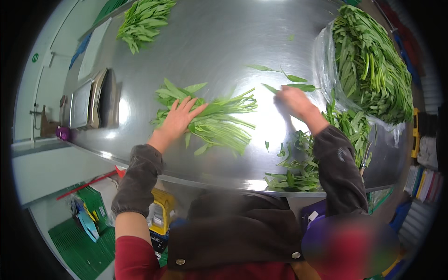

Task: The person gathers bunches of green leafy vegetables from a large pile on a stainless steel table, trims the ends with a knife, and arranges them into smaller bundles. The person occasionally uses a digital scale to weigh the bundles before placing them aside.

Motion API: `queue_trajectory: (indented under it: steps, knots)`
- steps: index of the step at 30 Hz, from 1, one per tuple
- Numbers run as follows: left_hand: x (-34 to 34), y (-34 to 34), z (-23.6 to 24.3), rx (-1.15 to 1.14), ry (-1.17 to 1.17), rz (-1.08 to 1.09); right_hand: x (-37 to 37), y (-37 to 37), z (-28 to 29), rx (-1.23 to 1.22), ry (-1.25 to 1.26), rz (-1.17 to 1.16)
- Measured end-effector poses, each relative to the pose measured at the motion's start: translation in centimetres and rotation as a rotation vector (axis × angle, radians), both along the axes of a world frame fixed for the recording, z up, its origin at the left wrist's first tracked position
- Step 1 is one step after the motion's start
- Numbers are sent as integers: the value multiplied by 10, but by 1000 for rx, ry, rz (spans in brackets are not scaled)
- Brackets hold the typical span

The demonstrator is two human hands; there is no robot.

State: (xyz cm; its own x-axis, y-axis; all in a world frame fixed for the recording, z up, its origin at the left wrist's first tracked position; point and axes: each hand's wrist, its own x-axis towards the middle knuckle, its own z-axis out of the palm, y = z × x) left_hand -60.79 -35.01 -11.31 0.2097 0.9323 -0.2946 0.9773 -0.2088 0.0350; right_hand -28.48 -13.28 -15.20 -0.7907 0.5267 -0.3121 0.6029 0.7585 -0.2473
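My left hand (181,117) lies with fingers spread on a loose bunch of leafy green stalks (219,126), which look like water spinach. The leaves of this bunch are at the left and the cut stems fan out to the right. To the right, my right hand (298,102) is closed just above the steel table (224,51), with a narrow green leaf (269,88) sticking out from its fingertips. Close beyond it, a few loose leaves (296,78) lie on the metal. More stray leaves and stems (298,179) are heaped under and beside my right forearm, at the near edge.
A large pile of the same greens (373,65) rests in clear plastic (326,70) at the far right. Another bunch (145,21) lies at the far left. A weighing scale (86,102) stands at the left. Below the table are a green crate (84,252) and a yellow basket (162,210).
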Motion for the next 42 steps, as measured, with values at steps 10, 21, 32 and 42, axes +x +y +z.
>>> queue_trajectory:
  steps: [10,21,32,42]
  knots:
    - [4,0,58,-157,11,180,-33,-26,33,-70,511,-100]
    - [25,-72,37,346,-446,510,-104,-112,46,-200,418,-78]
    - [3,-91,0,615,-1216,813,-85,-165,-5,-185,572,24]
    - [66,-66,-34,376,-225,340,-69,-167,9,-722,806,101]
